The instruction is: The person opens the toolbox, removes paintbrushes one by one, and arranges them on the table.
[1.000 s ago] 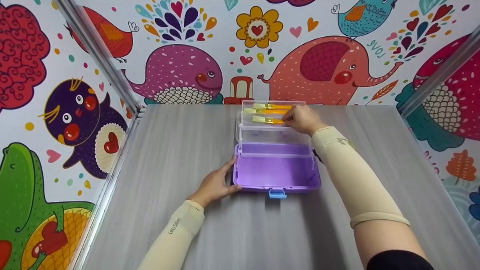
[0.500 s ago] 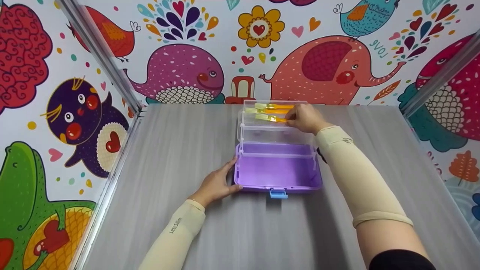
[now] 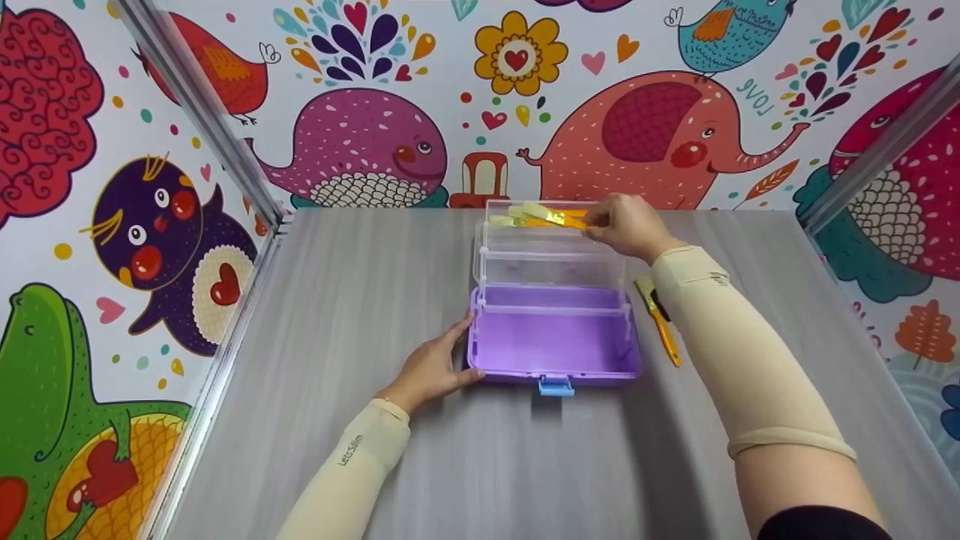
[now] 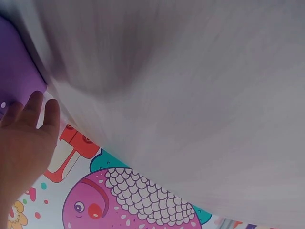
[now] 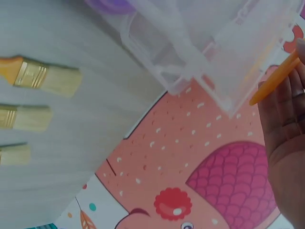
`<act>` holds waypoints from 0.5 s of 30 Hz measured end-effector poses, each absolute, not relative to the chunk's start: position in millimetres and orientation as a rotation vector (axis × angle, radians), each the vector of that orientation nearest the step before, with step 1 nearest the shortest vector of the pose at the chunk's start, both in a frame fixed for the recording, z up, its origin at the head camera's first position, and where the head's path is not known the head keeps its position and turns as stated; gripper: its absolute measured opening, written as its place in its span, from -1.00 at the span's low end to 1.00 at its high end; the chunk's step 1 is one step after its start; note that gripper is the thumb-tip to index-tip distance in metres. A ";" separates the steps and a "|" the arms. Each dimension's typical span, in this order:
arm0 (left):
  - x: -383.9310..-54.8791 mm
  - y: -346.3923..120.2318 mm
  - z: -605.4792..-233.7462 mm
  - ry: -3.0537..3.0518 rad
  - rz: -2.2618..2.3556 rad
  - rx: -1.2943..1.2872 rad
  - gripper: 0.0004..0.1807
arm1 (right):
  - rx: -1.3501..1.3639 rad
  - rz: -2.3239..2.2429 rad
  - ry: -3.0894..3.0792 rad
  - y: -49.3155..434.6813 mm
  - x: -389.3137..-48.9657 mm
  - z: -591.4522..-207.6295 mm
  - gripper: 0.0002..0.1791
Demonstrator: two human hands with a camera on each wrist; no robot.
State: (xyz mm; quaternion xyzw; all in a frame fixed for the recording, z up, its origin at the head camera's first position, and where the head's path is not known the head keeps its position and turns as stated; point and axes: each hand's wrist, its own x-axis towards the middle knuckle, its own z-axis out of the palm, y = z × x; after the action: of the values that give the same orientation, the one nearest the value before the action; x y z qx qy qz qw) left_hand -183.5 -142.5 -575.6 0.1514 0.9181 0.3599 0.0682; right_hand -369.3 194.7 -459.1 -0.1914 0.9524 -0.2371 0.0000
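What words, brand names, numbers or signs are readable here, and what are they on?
"LOVE", apparently mirrored: on the patterned back wall.
"Lets Slim", the second word slightly blurred, spelling uncertain: on the left sleeve.
Lettering on the right sleeve: too small and angled to read.
Paintbrushes: any markings too small to read.

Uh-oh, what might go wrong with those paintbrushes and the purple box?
The held brush could slip, since the right hand seems to pinch just its handle. It might also bump another brush in the top clear tray. And if that tray gets pushed hard, the purple box might slide or tip: its trays reach up toward the back, and the left hand touches only its left end.
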 end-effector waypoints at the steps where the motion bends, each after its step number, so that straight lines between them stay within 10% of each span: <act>1: -183.5 -142.5 -575.8 2.764 1.085 0.455 0.08 | -0.593 -0.747 3.002 198.2 -368.5 -457.1 -0.80; 15: -182.6 -140.7 -573.9 2.740 1.081 0.424 0.09 | -0.242 -0.916 2.981 292.0 -347.9 -460.0 -0.70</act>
State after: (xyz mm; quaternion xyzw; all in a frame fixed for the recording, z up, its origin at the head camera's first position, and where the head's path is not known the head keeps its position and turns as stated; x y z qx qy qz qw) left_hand -182.6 -140.7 -573.9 0.1421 0.9175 0.3620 0.0829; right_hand -347.9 292.0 -460.0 -0.0773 0.9530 -0.2928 0.0069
